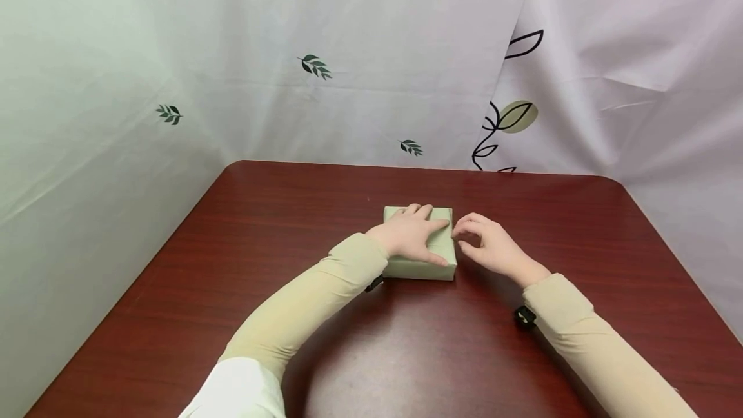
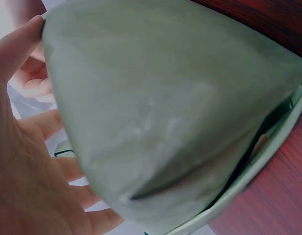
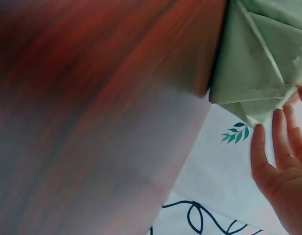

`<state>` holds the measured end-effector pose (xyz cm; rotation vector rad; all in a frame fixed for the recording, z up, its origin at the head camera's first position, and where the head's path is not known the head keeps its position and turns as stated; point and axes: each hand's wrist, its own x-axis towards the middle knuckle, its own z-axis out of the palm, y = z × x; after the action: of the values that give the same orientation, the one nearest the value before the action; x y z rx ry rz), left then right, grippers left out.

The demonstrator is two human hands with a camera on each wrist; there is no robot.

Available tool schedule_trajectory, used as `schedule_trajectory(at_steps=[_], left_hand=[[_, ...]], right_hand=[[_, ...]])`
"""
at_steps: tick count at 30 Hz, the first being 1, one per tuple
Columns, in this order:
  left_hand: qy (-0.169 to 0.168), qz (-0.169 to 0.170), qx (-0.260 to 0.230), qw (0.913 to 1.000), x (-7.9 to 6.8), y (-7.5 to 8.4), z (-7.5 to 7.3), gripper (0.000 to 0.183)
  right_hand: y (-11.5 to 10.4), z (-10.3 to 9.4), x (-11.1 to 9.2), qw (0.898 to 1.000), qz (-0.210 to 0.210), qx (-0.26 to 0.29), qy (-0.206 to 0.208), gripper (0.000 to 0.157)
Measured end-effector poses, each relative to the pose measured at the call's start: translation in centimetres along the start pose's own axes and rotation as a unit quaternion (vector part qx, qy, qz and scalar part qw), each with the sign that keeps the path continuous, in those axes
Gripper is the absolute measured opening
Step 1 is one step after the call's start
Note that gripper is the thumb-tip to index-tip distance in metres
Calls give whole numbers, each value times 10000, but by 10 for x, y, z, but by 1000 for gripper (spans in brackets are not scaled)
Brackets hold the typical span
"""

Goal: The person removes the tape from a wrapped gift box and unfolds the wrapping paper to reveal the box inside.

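Note:
A box wrapped in pale green paper (image 1: 418,270) lies on the table. Across its top rests my left hand (image 1: 404,235), fingers and thumb spread over the paper. My right hand (image 1: 487,245) is at the box's right end, its fingertips right at the paper and its thumb apart from them. In the right wrist view, that end of the wrapped box (image 3: 254,54) shows creased, folded-in flaps, with straight fingers along the edge. A loose paper edge (image 2: 268,156) gapes at the other end in the left wrist view.
The dark red wood table (image 1: 278,211) has rounded far corners. White cloth (image 1: 360,31) with leaf prints hangs behind it and along its sides. Each wrist carries a small black device, such as the one (image 1: 525,317) under the right sleeve.

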<state>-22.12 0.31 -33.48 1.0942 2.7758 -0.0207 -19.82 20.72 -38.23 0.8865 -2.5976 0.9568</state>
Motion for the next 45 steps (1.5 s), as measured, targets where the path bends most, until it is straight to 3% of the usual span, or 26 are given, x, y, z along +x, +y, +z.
schedule_trajectory(at_steps=[3,8,12,19,23,28,35,43,45], left_hand=[[-12,18,14,10000,0,0,0,83],[-72,64,28,9999,0,1,0,80],[-105,67,127,9998,0,2,-1,79],[-87,137,267,9995,0,4,-3,79],[6,204,456,9988,0,2,0,78],[24,254,780,9966,2,1,5,75],[108,231,869,9959,4,2,6,76],[146,203,1137,9932,5,7,7,78],[146,188,1214,9923,6,8,8,78]], right_hand=[[-3,-1,3,9952,807,503,-235,8],[-6,0,7,9735,1830,1307,-425,7],[-8,1,9,9519,2235,2057,-400,13],[-8,-2,8,9162,2775,2857,-436,22],[-6,-5,6,9056,3004,2953,-491,23],[-1,-8,4,9082,3153,2696,-550,22],[6,-12,2,9165,3302,2082,-869,22],[13,-18,-2,9465,2913,643,-1234,28],[13,-20,-3,9476,2879,208,-1370,34]])
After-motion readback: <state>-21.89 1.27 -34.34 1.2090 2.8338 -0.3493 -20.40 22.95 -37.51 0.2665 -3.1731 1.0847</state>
